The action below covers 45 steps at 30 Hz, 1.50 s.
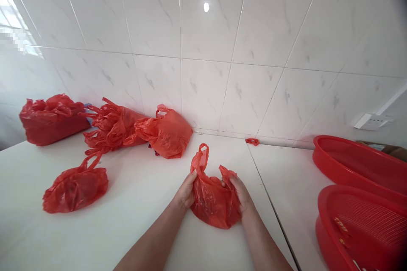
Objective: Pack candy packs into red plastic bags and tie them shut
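White table point(146, 194): red bag point(216, 203) is held upon it, flanked by left hand point(187, 190) and right hand point(241, 194), neither nearer. Long axis is pointed away from the body, handles point(200, 163) far-side. Bag's sides are pinched by curled fingers, tips partly hidden.

A bare left hand point(187, 191) and a bare right hand point(241, 194) grip opposite sides of a thin, shiny red plastic carrier bag point(216, 207) at a smooth white table point(95, 241); from it, a small lumpy red plastic bag point(78, 188) lies at nine o'clock; a rounded orange-red plastic bag point(171, 133) sits at eleven; a deep red perforated plastic basket point(324, 207) stands at three
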### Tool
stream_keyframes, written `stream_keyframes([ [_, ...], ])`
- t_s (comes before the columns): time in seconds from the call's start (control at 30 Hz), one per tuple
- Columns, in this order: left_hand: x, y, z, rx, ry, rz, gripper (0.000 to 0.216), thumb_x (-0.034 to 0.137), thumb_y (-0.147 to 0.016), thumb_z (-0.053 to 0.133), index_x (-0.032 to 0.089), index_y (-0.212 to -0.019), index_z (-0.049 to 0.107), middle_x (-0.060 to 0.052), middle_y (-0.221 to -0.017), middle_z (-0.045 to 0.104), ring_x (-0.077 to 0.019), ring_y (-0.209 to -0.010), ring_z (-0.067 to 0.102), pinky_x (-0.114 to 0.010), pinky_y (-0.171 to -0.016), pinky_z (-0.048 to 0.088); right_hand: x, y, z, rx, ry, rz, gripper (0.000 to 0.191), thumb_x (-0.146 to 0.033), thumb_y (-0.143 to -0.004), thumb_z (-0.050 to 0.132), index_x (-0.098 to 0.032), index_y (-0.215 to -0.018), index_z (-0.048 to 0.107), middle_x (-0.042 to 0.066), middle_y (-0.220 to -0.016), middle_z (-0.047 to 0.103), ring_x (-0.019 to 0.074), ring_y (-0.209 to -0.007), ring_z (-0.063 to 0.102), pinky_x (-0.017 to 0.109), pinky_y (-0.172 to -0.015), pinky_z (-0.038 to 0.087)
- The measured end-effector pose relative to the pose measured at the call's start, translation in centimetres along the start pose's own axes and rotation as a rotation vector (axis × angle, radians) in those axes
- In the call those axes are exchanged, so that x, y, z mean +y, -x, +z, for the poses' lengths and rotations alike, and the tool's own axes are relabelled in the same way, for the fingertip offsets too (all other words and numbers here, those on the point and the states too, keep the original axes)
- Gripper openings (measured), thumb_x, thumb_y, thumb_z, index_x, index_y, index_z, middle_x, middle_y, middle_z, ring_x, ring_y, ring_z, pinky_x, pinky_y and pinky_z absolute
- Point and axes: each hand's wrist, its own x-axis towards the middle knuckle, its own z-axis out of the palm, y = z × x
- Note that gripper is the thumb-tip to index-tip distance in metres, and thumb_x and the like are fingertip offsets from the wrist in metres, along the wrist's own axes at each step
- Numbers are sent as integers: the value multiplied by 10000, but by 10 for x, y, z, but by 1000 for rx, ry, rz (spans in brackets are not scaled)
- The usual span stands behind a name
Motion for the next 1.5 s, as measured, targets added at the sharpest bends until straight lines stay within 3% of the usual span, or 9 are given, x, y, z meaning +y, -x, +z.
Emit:
stream_keyframes([
  [0.13, 0, 3, 5, -90, 3, 19, 253, 341, -738, 712, 176, -889, 593, 13, -670, 609, -149, -658, 639, -284, -680, 518, 1, -1, -1, -55, -78, 36, 239, -403, -742, 670, -216, -669, 540, -18, -653, 576, 133, -631, 546, 277, -664, 458],
  [0.4, 0, 4, 9, -62, -49, 6, 309, 279, -752, 701, 179, -1023, 592, 11, -710, 625, -135, -639, 635, -269, -665, 508, 1, 1, 11, -137, -152, 128, 392, -334, -784, 621, -215, -509, 368, -60, -447, 331, 96, -462, 324, 241, -501, 343],
  [0.7, -6, 4, 18, -15, -130, 73, 226, 274, -712, 725, 147, -856, 608, -29, -758, 667, -156, -675, 639, -289, -691, 502, 5, 0, 13, -133, -45, 37, 256, -383, -674, 753, -197, -697, 578, -17, -635, 589, 130, -586, 526, 272, -595, 418],
  [0.87, -10, 8, 28, -66, -331, 89, 182, 261, -723, 692, 146, -839, 612, -19, -730, 654, -146, -659, 611, -275, -652, 476, 4, 1, 21, -142, 23, 29, 532, -385, -598, 809, -235, -1061, 594, 5, -809, 674, 175, -702, 621, 317, -692, 461],
  [1.03, -14, 12, 31, -79, -676, 141, 199, 293, -758, 624, 146, -891, 621, -50, -849, 666, -171, -757, 612, -295, -691, 480, 10, -2, 22, -89, 102, 5, 393, -356, -576, 817, -190, -891, 652, 21, -800, 691, 192, -740, 636, 309, -710, 467],
  [1.17, -19, 16, 27, 34, -912, 296, 342, 282, -814, 533, 205, -1147, 519, -47, -981, 638, -170, -825, 610, -325, -747, 503, 12, -5, 15, -4, 86, 24, 316, -376, -637, 768, -178, -861, 665, 23, -743, 694, 189, -688, 635, 314, -696, 470],
  [1.3, -18, 21, 25, 33, -1263, 701, 687, 238, -787, 574, 267, -1406, 276, -108, -1397, 405, -254, -1223, 454, -443, -976, 428, 10, -7, 12, -37, 83, 6, 342, -406, -691, 717, -165, -927, 667, 55, -822, 703, 212, -743, 645, 345, -743, 474],
  [1.37, -15, 22, 24, -2, -1453, 845, 680, 225, -793, 581, 290, -1411, 303, -93, -1459, 327, -281, -1313, 347, -487, -1033, 373, 10, -6, 12, -49, 87, -2, 307, -391, -722, 685, -169, -932, 659, 50, -825, 695, 200, -734, 635, 333, -722, 472],
  [1.5, -8, 20, 22, -81, -1605, 848, 441, 204, -870, 490, 317, -1295, 494, -59, -1233, 549, -225, -1128, 507, -424, -959, 453, 7, -2, 14, -1, 109, 39, 150, -333, -737, 635, -187, -765, 611, -16, -576, 595, 124, -513, 516, 253, -526, 389],
])
